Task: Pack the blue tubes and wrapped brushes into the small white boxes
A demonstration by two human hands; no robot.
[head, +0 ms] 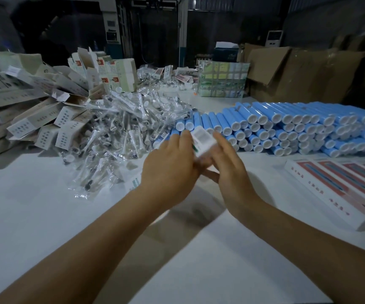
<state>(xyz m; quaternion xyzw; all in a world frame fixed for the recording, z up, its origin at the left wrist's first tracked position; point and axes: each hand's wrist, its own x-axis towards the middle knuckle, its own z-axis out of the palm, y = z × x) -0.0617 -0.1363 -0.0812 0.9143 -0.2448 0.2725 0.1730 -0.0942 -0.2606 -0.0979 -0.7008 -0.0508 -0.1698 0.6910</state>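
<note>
Both of my hands hold one small white box (pixel 203 140) above the white table (pixel 45 216), its end facing me. My left hand (pixel 170 170) grips its left side and my right hand (pixel 229 167) its right side. What the box contains is hidden. Behind it lies a wide stack of blue tubes (pixel 286 128) with white caps, stretching to the right. A heap of clear-wrapped brushes (pixel 115 132) spreads to the left of my hands. Open small white boxes (pixel 52 126) are piled at the far left.
Finished white boxes with red print (pixel 341 189) lie in a row at the right. Brown cardboard cartons (pixel 297 73) and a strapped printed carton (pixel 223 80) stand at the back. More upright printed boxes (pixel 113 73) stand behind the brush heap.
</note>
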